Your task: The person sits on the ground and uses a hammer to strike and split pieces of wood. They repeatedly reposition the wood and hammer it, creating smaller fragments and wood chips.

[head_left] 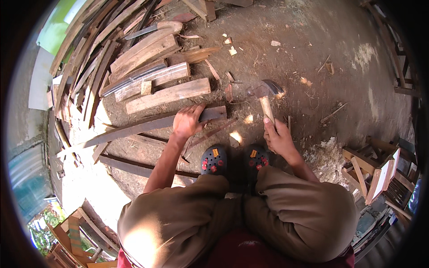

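Observation:
In my right hand (280, 139) is a claw hammer (266, 107), gripped by its pale wooden handle with the metal head pointing away from me. The head is just above or on the dirt; I cannot tell which. My left hand (188, 121) is wrapped over a long dark wooden plank (143, 127) near its right end. That plank slants down to the left into bright sunlight. Beyond it lies a shorter board (170, 95), with a small wood block (146, 88) on the timber behind.
A large heap of planks (87, 67) fills the far left, with a wooden-handled blade (143, 32) on top. Another dark plank (129, 166) lies nearer me. Wooden frames (375, 172) stand at the right. Wood chips (232, 51) litter the dirt floor (313, 58).

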{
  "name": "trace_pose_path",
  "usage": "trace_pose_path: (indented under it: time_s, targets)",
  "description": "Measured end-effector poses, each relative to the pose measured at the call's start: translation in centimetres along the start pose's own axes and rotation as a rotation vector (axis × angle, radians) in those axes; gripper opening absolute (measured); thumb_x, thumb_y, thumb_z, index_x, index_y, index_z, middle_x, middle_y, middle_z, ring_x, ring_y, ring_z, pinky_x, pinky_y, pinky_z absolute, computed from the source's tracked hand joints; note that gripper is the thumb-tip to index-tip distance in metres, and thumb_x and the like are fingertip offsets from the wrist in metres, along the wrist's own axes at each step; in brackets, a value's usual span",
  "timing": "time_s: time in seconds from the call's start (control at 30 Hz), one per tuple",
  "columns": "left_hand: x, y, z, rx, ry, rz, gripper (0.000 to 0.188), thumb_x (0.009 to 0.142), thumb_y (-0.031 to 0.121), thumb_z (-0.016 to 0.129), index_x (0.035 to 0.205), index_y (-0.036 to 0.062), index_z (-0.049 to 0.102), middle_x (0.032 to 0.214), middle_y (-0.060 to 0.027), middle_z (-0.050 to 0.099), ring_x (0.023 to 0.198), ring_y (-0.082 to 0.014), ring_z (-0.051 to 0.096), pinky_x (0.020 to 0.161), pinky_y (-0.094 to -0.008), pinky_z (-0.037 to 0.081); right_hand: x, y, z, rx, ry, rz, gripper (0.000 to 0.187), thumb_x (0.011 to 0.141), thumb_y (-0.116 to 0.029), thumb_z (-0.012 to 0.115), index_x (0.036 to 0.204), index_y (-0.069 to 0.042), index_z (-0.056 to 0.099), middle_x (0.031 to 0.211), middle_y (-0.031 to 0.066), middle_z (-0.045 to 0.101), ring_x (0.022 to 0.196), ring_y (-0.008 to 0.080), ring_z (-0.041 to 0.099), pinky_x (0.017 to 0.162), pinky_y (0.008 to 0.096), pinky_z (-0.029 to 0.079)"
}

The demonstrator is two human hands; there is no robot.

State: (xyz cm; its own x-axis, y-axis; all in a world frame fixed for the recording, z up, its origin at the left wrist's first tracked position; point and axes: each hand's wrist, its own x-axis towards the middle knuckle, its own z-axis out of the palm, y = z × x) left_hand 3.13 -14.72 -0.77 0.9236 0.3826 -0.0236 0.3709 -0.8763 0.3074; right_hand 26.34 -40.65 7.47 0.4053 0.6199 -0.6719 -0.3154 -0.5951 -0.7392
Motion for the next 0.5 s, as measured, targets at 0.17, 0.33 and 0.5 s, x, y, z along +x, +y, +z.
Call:
trace_pose_path:
  time_s: [0.17,0.33,0.5]
  targets:
    - [2.3,2.2,-2.6,-0.07,-0.109,-0.088,0.073,0.083,0.054,0.074,0.135,0.0062,0.059,0.126,-0.0242,0.066,0.115,-0.038,0.066,0.1,-0.0463,0.053,-0.7,2.7,-0.1,-0.005,-0.004,0.081,0.042,0.106,-0.047,0.05,0.088,-0.009,0.048,0.061,-0.0021,0.044,0.042,0.0068,0.04,0.038,0.0269,0.031]
    - [3.8,2.7,-4.6,-0.157,-0.408,-0.192,0.084,0.086,0.065,0.067,0.139,0.0009,0.055,0.127,-0.0302,0.064,0.119,-0.0448,0.062,0.102,-0.0487,0.051,-2.8,9.2,1.0,-0.086,0.018,0.061,0.049,0.105,-0.048,0.053,0.092,-0.001,0.06,0.066,0.0013,0.054,0.058,0.0097,0.051,0.054,0.0315,0.043]
    - [4.5,2.1,-5.4,-0.237,-0.531,-0.212,0.089,0.086,0.067,0.066,0.14,-0.0022,0.054,0.137,-0.0275,0.059,0.128,-0.042,0.056,0.109,-0.0477,0.045,-4.6,9.1,1.8,0.095,0.009,0.086,0.05,0.104,-0.048,0.053,0.093,0.0,0.06,0.066,0.0004,0.052,0.059,0.0084,0.051,0.052,0.0304,0.041]
